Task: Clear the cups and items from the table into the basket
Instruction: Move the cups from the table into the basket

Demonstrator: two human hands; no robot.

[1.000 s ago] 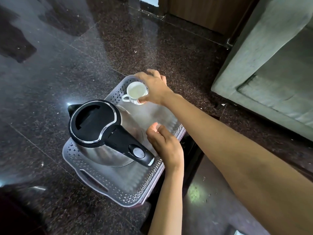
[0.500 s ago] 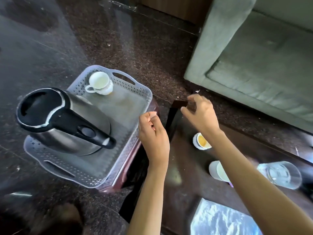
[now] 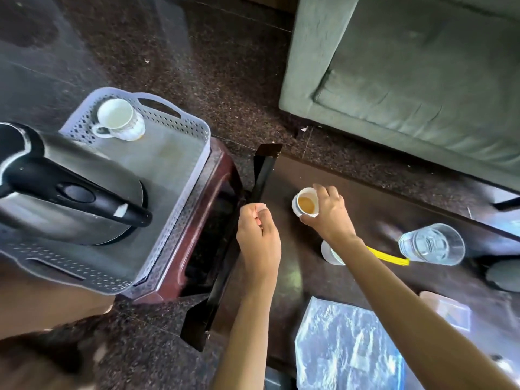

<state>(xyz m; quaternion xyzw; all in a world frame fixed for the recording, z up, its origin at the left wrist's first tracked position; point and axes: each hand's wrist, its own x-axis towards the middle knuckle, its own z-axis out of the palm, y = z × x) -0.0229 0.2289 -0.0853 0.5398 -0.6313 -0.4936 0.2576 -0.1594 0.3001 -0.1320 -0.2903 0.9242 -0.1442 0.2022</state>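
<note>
A person's right hand [image 3: 327,213] closes around a small white cup [image 3: 306,204] near the far left corner of a dark, glossy coffee table [image 3: 292,280]. The thumb is on the cup's near side and the fingers curl over its far rim. The cup stands upright, mouth to the camera and long axis vertical, with tea-brown liquid in the bottom. Its handle is hidden by the hand, and whether its base has left the tabletop cannot be told.

The left hand [image 3: 259,235] hovers over the table's left edge, fingers curled in and thumb pressed to the forefinger, with nothing visible in it.

Left of the table, a pale lavender perforated basket [image 3: 183,130] sits on a dark red stool [image 3: 216,192]. In its far corner a white teacup [image 3: 119,119] stands upright, its handle pointing left. A steel electric kettle [image 3: 70,187] fills the near half, its black handle running toward the basket's right wall.

On the table, a second white cup [image 3: 329,253] shows partly beneath the right forearm. Beside it lies a yellow strip [image 3: 389,257], its long axis running toward a clear glass tumbler [image 3: 432,243] at its far end. A blue-and-white printed sheet [image 3: 349,347] lies at the near edge. A grey-green sofa [image 3: 408,80] stands beyond on the dark granite floor [image 3: 197,66].
</note>
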